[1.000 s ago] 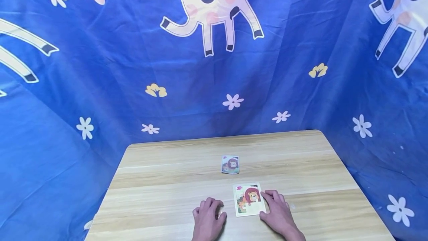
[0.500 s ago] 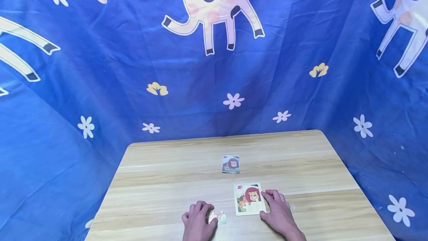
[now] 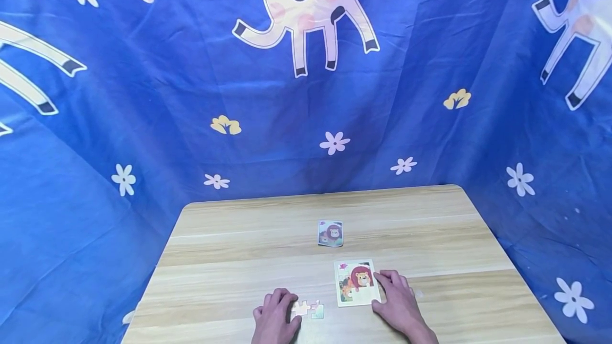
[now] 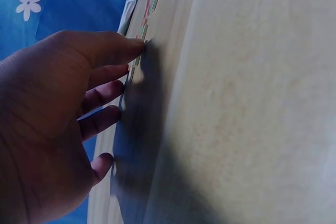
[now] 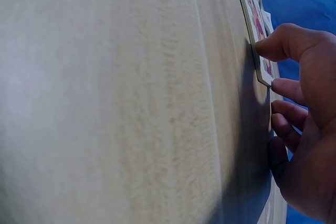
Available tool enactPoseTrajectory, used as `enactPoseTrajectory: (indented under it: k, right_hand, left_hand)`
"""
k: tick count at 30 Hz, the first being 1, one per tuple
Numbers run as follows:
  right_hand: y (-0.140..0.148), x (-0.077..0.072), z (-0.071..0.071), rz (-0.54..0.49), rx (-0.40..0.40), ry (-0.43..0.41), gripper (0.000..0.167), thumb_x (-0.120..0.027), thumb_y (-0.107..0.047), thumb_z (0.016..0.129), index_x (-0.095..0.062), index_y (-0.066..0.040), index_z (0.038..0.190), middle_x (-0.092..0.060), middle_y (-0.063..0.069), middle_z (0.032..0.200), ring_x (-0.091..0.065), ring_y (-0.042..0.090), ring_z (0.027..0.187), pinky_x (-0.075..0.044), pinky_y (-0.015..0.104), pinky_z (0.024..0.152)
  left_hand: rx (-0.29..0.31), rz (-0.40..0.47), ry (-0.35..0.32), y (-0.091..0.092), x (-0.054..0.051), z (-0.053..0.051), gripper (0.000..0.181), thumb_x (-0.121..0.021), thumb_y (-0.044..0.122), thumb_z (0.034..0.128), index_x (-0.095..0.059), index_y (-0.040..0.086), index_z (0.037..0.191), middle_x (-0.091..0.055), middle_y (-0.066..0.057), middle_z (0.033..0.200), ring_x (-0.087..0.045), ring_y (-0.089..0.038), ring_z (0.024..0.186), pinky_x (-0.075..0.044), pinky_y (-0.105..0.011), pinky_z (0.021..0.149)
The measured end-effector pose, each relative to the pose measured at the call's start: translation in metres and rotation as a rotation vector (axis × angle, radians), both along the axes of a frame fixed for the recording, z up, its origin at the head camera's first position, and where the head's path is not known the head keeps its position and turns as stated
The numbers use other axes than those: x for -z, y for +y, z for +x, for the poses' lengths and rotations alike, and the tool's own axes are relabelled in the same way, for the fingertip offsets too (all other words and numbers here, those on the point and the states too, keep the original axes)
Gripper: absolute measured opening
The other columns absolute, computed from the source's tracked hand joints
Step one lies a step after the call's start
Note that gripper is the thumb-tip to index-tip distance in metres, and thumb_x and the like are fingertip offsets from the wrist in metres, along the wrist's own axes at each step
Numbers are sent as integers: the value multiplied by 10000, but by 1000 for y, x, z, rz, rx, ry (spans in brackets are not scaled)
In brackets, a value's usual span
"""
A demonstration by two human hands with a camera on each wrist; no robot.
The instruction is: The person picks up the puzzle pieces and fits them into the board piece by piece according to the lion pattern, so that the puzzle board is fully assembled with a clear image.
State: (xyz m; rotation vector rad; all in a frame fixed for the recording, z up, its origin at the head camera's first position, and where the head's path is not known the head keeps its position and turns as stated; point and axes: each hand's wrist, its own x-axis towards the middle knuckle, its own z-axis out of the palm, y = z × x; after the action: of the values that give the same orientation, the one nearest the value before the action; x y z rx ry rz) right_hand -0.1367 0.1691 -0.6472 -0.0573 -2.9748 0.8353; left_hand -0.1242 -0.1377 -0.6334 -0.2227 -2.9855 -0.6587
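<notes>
My left hand (image 3: 274, 318) rests low on the table, its thumb and index finger at the edges of a small jigsaw piece (image 3: 300, 308). In the left wrist view the thumb touches the piece's near edge. A second jigsaw piece (image 3: 317, 310), pale green, lies just right of it with a narrow gap. My right hand (image 3: 400, 304) holds the right side of a square puzzle board (image 3: 365, 298) with thumb and index finger. The board shows a lion picture, with a bare pale area at its lower right. In the right wrist view the thumb presses the board's edge (image 5: 256, 51).
A small lion picture card (image 3: 330, 233) with a slightly curled lower edge lies behind the board. The wooden table (image 3: 229, 259) has rounded far corners. Blue patterned cloth (image 3: 277, 158) hangs behind and along both sides.
My left hand has moved left, uncovering the two jigsaw pieces; the left one has slid away from the other. My right hand and the board have stayed in place.
</notes>
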Motion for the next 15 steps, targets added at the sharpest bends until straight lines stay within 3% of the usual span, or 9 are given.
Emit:
enactPoseTrajectory:
  k: [8, 15]
  right_hand:
    - [0, 0, -1, 4, 8, -1, 687, -732, -259, 635, -599, -160, 1302, -522, -9, 1312, -445, 235, 1220, -381, 465, 934]
    - [0, 2, 1, 7, 14, 42, 681, -743, -253, 618, -616, -156, 1280, -535, -21, 1285, -456, 223, 1189, -385, 448, 896]
  left_hand:
    - [-1, 8, 13, -1, 5, -3, 308, -777, 287, 698, -676, 275, 989, -534, 87, 1081, -484, -179, 1026, -342, -460, 782]
    - [-4, 34, 33, 0, 3, -3, 275, -795, 271, 689, -670, 261, 934, -544, 89, 1031, -482, -169, 995, -310, -452, 804]
